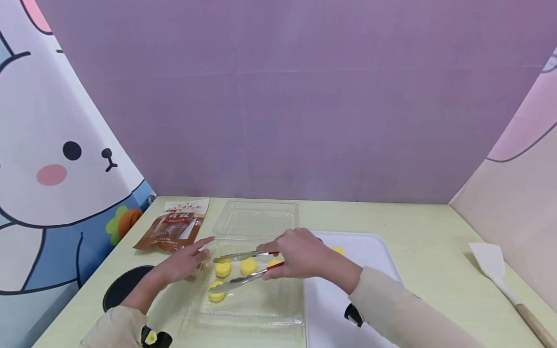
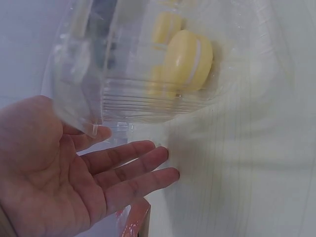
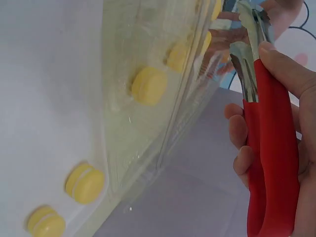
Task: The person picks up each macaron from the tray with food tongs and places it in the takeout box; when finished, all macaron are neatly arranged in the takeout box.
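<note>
Over the clear box (image 1: 261,310), across its left half, the tongs (image 3: 277,143) lie with their long axis roughly parallel to the worktop's (image 1: 424,270) far edge, tips toward the box's left wall. The right hand (image 1: 300,253) has its grip wrapped round the red handles at the box's right side; in the head view the metal arms stand spread. One arm passes over the far-left macaron (image 1: 223,270), the other over the near-left macaron (image 1: 216,293); whether either tip touches is impossible to tell. Between the arms sits the middle macaron (image 1: 248,267). So all three lie leftward of the right hand, and the left hand (image 1: 184,265) is nearer to the left pair, its fingers extended and holding nothing, just outside the box's left wall. Along the box's right edge, the white tray (image 1: 332,304) carries two macarons (image 3: 85,183) near its corner.
</note>
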A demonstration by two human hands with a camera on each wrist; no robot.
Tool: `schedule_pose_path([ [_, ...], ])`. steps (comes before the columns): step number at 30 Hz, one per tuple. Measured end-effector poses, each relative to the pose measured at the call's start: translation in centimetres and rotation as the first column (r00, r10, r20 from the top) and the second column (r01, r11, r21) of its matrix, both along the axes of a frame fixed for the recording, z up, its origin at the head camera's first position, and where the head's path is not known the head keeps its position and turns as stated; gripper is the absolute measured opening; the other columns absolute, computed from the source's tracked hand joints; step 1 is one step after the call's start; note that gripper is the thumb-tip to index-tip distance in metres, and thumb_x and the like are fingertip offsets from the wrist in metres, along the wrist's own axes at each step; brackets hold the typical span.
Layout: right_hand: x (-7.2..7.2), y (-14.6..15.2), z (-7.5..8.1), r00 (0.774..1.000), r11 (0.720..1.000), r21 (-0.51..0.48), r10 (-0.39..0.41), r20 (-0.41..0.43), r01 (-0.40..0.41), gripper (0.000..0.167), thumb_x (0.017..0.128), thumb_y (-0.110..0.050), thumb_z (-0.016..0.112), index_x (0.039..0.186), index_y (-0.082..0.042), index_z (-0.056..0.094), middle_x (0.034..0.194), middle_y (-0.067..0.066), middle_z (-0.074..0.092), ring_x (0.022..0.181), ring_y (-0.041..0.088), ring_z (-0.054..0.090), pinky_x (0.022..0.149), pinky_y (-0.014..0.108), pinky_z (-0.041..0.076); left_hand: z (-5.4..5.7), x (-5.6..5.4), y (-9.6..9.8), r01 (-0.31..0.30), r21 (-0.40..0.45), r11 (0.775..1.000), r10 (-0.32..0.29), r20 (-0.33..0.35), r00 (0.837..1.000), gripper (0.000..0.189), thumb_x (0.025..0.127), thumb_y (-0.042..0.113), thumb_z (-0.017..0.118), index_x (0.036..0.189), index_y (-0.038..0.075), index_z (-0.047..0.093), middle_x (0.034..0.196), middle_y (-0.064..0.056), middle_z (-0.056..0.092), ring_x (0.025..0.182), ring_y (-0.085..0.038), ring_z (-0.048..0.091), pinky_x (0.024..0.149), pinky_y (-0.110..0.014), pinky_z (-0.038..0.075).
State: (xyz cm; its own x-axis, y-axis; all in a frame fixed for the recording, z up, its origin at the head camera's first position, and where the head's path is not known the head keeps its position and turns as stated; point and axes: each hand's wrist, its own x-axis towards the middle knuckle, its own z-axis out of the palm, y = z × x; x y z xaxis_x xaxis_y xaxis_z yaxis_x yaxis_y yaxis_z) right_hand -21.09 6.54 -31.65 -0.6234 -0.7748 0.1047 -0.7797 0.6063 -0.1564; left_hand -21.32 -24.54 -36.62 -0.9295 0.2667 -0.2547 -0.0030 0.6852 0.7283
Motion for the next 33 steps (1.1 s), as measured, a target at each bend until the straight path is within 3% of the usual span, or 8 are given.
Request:
schedule_pose_path([
  [4, -0.1, 1.5, 0.6, 1.000, 0.999, -0.034, 0.004, -0.004, -0.004, 0.054, 0.086, -0.049, 0.079, 0.130, -0.018, 0.072, 0.095, -0.006, 0.075, 0.066, -0.002, 0.060, 0.061, 0.023, 0.048, 0.0, 0.0, 0.1, -0.008, -0.003, 1.000, 0.008, 0.005, 1.000, 0.054, 0.111, 0.023, 0.042, 0.158, 0.002, 0.029, 0.143, -0.036, 0.047, 0.121, -0.048, 0.056, 0.084, -0.052, 0.059],
  [8, -0.3, 3.2, 0.9, 1.000, 0.998, -0.063, 0.010, -0.021, -0.012, 0.056, 0.086, -0.048, 0.079, 0.131, -0.015, 0.071, 0.090, -0.005, 0.073, 0.056, -0.004, 0.049, 0.058, 0.021, 0.045, 0.1, -0.1, 0.2, -0.009, -0.008, 1.000, 0.009, 0.004, 1.000, 0.054, 0.110, 0.023, 0.042, 0.158, 0.002, 0.029, 0.142, -0.035, 0.048, 0.121, -0.048, 0.056, 0.085, -0.052, 0.059],
  [13, -0.4, 5.6, 1.1, 1.000, 0.995, -0.102, -0.018, -0.019, 0.016, 0.056, 0.085, -0.047, 0.081, 0.130, -0.015, 0.071, 0.083, -0.010, 0.069, 0.056, -0.004, 0.046, 0.055, 0.019, 0.042, 0.1, -0.1, 0.2, -0.010, -0.014, 1.000, 0.010, -0.001, 1.000, 0.054, 0.111, 0.024, 0.042, 0.158, 0.002, 0.029, 0.140, -0.034, 0.050, 0.120, -0.046, 0.058, 0.084, -0.051, 0.059],
  [18, -0.3, 8.1, 1.2, 0.998, 0.987, -0.144, -0.067, -0.001, 0.066, 0.058, 0.083, -0.047, 0.082, 0.130, -0.015, 0.071, 0.079, -0.016, 0.065, 0.061, -0.002, 0.048, 0.055, 0.021, 0.042, 0.1, 0.0, 0.2, -0.011, -0.015, 1.000, 0.011, 0.002, 1.000, 0.054, 0.111, 0.024, 0.042, 0.158, 0.002, 0.029, 0.140, -0.034, 0.050, 0.120, -0.047, 0.057, 0.085, -0.052, 0.059],
  [23, 0.0, 10.5, 1.7, 0.992, 0.979, -0.155, -0.129, 0.012, 0.129, 0.063, 0.083, -0.052, 0.080, 0.131, -0.012, 0.070, 0.090, -0.014, 0.070, 0.068, -0.003, 0.054, 0.060, 0.022, 0.045, 0.3, 0.2, 0.2, -0.019, -0.017, 1.000, 0.019, 0.002, 1.000, 0.054, 0.111, 0.024, 0.042, 0.158, 0.001, 0.028, 0.140, -0.034, 0.050, 0.121, -0.047, 0.057, 0.085, -0.052, 0.059],
  [33, 0.5, 15.0, 1.5, 0.978, 0.969, -0.148, -0.206, -0.026, 0.200, 0.066, 0.084, -0.055, 0.079, 0.130, -0.009, 0.070, 0.086, -0.013, 0.068, 0.068, -0.003, 0.055, 0.064, 0.027, 0.049, 0.6, 0.4, 0.6, -0.022, -0.020, 1.000, 0.022, -0.007, 1.000, 0.054, 0.111, 0.025, 0.041, 0.158, 0.002, 0.028, 0.141, -0.034, 0.049, 0.122, -0.048, 0.057, 0.085, -0.051, 0.059],
])
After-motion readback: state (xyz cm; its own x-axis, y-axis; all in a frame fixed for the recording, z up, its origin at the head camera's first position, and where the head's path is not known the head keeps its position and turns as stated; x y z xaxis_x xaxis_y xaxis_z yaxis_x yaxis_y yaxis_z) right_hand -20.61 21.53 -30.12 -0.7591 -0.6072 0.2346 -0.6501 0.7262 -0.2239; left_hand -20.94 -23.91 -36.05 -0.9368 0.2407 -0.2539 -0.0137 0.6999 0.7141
